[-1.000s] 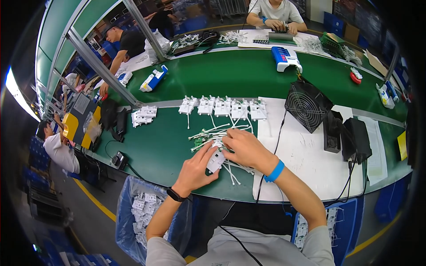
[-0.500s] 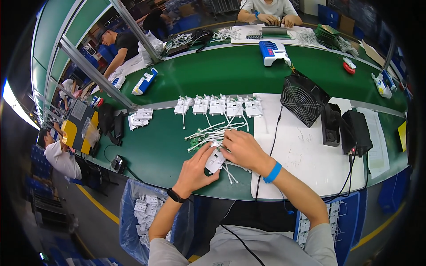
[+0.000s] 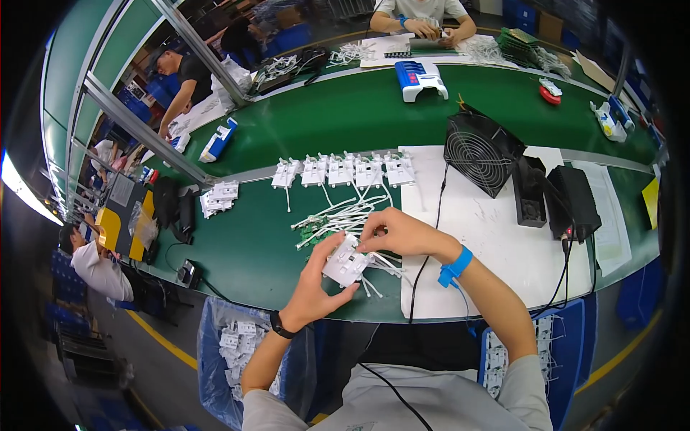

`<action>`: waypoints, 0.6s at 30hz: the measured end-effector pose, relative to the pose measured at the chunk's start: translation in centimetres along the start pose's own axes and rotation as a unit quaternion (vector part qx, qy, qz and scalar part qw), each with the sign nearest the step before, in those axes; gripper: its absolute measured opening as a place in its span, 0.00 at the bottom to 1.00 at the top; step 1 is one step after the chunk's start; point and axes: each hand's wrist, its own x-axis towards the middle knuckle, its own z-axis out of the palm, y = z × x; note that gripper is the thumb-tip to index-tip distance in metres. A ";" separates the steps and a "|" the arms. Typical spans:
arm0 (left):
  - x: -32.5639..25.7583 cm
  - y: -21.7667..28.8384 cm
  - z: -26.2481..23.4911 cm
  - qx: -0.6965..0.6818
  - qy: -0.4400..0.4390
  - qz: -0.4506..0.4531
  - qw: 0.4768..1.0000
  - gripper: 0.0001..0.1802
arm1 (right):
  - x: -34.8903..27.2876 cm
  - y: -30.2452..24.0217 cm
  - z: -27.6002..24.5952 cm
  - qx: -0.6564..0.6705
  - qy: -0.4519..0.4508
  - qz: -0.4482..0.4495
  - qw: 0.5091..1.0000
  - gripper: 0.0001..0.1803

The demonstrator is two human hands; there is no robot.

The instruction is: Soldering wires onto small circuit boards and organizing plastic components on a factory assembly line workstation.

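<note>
A white plastic housing [image 3: 343,267] is held at the near edge of the green bench by my left hand [image 3: 310,291], thumb and fingers spanning its sides. My right hand [image 3: 402,233] is closed in a pinch at the housing's upper right corner; whatever lies between its fingertips is too small to make out. Just beyond, white cables [image 3: 352,213] lie heaped with small green circuit boards [image 3: 314,231]. Some cable ends poke out from under the housing and my right hand. Several similar white housings [image 3: 341,172] stand in a row behind the heap, some with cables trailing.
Stacked white housings [image 3: 219,197] sit at left. A black fan [image 3: 483,154] and black power box [image 3: 573,205] stand on white sheeting [image 3: 474,266] at right. Below the bench are a lined bin [image 3: 215,359] of white parts and a blue crate [image 3: 568,373]. A co-worker [image 3: 424,21] sits opposite.
My right hand has lifted slightly off the housing's face to its corner, fingers more curled. More of the housing shows, and my left hand grips it wider. The whole view has shifted a little.
</note>
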 end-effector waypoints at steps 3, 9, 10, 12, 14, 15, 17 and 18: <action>0.9 0.5 1.0 -0.251 0.065 -0.139 0.956 0.38 | -0.1 0.8 0.0 -0.038 0.063 -0.050 0.996 0.09; 5.4 -2.1 3.0 -0.239 0.048 -0.213 0.946 0.19 | -0.3 1.8 -0.7 -0.077 0.178 -0.114 0.974 0.11; 5.7 -2.3 3.1 -0.229 0.039 -0.205 0.951 0.18 | -0.3 2.0 -0.6 -0.077 0.182 -0.114 0.974 0.11; 6.2 -2.1 2.8 -0.214 0.012 -0.198 0.956 0.18 | -0.8 2.3 -0.8 -0.063 0.184 -0.087 0.977 0.11; 6.9 -1.5 2.2 -0.204 -0.031 -0.200 0.958 0.18 | -1.4 2.2 -1.1 -0.056 0.189 -0.083 0.977 0.10; 7.3 -1.3 2.4 -0.205 -0.033 -0.199 0.958 0.18 | -1.8 1.8 -1.4 -0.040 0.189 -0.079 0.978 0.10; 8.2 -1.0 2.6 -0.195 -0.024 -0.156 0.968 0.17 | -2.4 1.6 -2.1 -0.046 0.191 -0.085 0.977 0.08; 8.9 -0.5 2.5 -0.183 -0.017 -0.133 0.974 0.16 | -2.6 1.4 -2.4 -0.046 0.193 -0.084 0.977 0.08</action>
